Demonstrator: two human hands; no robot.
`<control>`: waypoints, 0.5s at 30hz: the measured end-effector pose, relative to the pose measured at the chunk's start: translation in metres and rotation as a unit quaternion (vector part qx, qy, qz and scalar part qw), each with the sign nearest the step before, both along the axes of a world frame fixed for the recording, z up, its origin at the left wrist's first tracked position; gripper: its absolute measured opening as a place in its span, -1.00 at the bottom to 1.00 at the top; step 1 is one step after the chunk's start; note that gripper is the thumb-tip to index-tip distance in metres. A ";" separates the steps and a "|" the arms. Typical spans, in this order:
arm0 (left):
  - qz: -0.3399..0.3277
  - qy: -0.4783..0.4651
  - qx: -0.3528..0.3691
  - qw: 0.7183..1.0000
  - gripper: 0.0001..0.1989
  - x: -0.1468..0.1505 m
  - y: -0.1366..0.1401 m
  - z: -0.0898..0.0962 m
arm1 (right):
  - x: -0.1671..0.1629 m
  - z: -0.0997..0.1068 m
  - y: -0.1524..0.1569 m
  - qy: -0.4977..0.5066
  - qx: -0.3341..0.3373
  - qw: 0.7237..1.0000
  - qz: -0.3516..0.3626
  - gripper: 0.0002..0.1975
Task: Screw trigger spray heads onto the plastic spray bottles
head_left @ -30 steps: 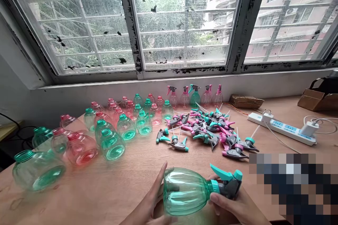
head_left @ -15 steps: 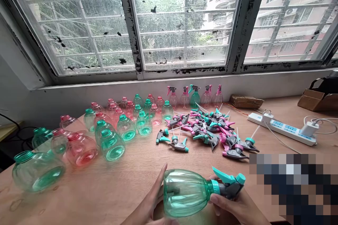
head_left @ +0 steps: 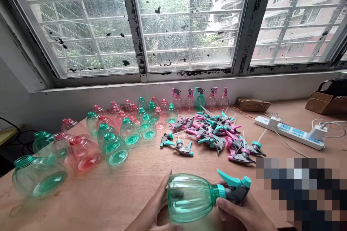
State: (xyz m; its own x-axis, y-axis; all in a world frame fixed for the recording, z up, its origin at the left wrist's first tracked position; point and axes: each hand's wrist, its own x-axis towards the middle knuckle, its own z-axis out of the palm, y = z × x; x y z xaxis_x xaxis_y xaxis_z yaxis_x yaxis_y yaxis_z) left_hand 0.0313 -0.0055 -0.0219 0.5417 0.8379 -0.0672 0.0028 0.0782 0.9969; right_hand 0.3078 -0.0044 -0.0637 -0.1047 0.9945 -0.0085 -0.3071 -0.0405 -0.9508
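Observation:
A clear green spray bottle (head_left: 189, 197) lies on its side in the air between my hands, low in the head view, its base to the left. A grey and teal trigger sprayer head (head_left: 235, 187) sits on its neck. My left hand (head_left: 155, 207) cups the bottle's base end, the thumb up along its edge and the other fingers mostly hidden. My right hand (head_left: 241, 209) grips the teal collar and neck, thumb in front, fingers behind. Beyond the bottle lies a heap of loose sprayer heads (head_left: 214, 130) in pink, teal and grey.
Several open green and red bottles (head_left: 116, 149) stand on the left of the wooden table (head_left: 121, 191). Bottles with sprayers (head_left: 200, 100) line the wall below the window. To the right lie a power strip (head_left: 290, 131) with cables and a brown package (head_left: 252, 104); a cardboard box (head_left: 325, 97) stands further right.
The sprayer head has turned very slightly and its trigger sits a little higher. My hands and the bottle otherwise keep almost the same place.

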 end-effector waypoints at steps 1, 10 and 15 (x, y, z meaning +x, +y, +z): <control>0.000 0.004 0.006 1.000 0.04 0.001 0.000 0.001 | 0.000 0.000 0.000 -0.010 -0.001 1.000 -0.002 -0.54; -0.002 -0.023 0.011 1.000 0.12 -0.001 -0.001 -0.003 | 0.003 -0.002 0.000 -0.032 -0.005 0.999 0.011 -0.51; -0.010 -0.005 0.011 1.000 0.03 -0.003 -0.001 0.000 | 0.001 0.001 0.000 -0.030 0.000 1.000 0.008 -0.52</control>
State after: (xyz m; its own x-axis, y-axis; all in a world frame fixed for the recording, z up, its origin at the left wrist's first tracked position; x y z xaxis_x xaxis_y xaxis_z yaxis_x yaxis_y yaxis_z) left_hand 0.0280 -0.0069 -0.0218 0.5592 0.8279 -0.0429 -0.0067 0.0562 0.9984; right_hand 0.3092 -0.0041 -0.0629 -0.1198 0.9927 -0.0154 -0.2496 -0.0451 -0.9673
